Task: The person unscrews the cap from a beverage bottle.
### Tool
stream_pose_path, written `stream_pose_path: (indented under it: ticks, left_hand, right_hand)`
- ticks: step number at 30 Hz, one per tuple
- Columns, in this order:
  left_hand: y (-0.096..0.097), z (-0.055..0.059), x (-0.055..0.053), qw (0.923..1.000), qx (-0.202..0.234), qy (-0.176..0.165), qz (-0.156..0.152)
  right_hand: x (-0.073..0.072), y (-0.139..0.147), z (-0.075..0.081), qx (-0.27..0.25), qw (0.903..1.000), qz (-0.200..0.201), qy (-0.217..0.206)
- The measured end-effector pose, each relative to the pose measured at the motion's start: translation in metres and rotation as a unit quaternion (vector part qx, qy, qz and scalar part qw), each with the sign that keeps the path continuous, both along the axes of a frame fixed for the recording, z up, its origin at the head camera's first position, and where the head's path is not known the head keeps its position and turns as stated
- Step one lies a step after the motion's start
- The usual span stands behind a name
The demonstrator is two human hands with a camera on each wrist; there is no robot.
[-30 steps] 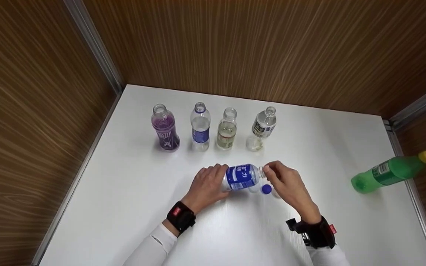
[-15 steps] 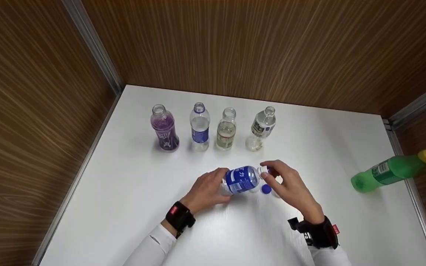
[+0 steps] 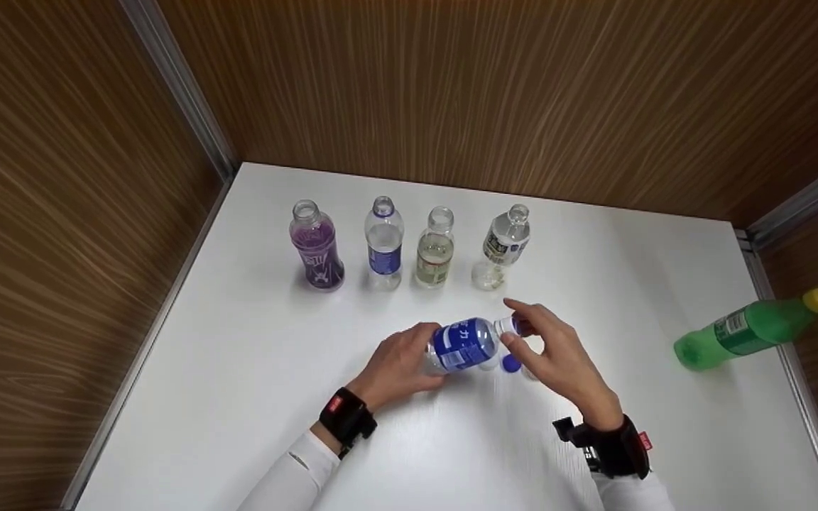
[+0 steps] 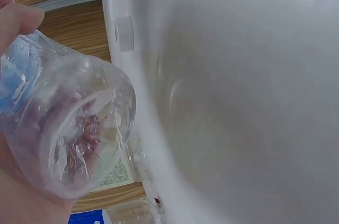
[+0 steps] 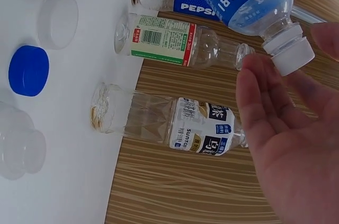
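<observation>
My left hand [image 3: 396,363] grips a Pocari Sweat bottle [image 3: 462,345] round its lower part, holding it tilted sideways above the table with its neck towards the right. A white cap [image 5: 294,57] sits on the bottle's neck. Around this cap my right hand [image 3: 562,355] has its fingers spread; in the right wrist view the thumb stands apart from the cap and the other fingers [image 5: 254,94] reach beneath it, nearly straight. Whether a fingertip touches the cap is hard to tell. In the left wrist view the clear bottle base [image 4: 79,134] faces the camera.
A blue cap [image 3: 511,363] and several pale caps, one white cap [image 5: 58,20] among them, lie below the hands. Behind stand an uncapped purple bottle [image 3: 319,252], Pepsi bottle [image 3: 385,255], green-labelled bottle [image 3: 434,259] and Suntory bottle [image 3: 505,245]. A green bottle [image 3: 743,330] with yellow cap stands right.
My right hand pinched at the cap a second ago; its fingers have since spread, the index finger lifting away. The bottle's neck has shifted slightly, and my left hand keeps its grip.
</observation>
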State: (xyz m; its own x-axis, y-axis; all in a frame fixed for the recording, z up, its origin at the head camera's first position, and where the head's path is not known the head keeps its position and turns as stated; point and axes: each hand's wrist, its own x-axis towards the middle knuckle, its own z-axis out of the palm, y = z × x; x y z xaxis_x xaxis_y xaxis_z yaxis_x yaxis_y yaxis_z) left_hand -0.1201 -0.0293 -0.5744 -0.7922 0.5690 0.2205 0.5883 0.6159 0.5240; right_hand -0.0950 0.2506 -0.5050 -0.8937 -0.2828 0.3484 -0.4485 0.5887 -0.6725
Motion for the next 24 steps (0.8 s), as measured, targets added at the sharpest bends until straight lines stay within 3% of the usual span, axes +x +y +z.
stream_pose_path:
  ticks: [5,9,14,24]
  left_hand:
    - [0.0017,0.0017,-0.0019,0.9922,-0.058,0.104,0.04]
    - [0.0017,0.003,-0.0021,0.9884,-0.07,0.124,0.053]
    - [0.0007,0.0017,-0.0016,0.9916,-0.066,0.102,0.044]
    - [-0.0032,0.0029,-0.0009,0.9998,-0.013,0.003,0.012]
  right_hand:
    - [-0.0005,-0.0015,0.0015,0.011,0.9941,-0.091,-0.057]
    - [-0.0007,-0.0022,0.0011,0.024,0.9915,-0.111,-0.064]
    - [-0.0011,-0.0034,0.0004,0.015,0.9943,-0.09,-0.055]
    - [-0.0008,-0.0017,0.003,-0.007,0.9994,-0.03,-0.014]
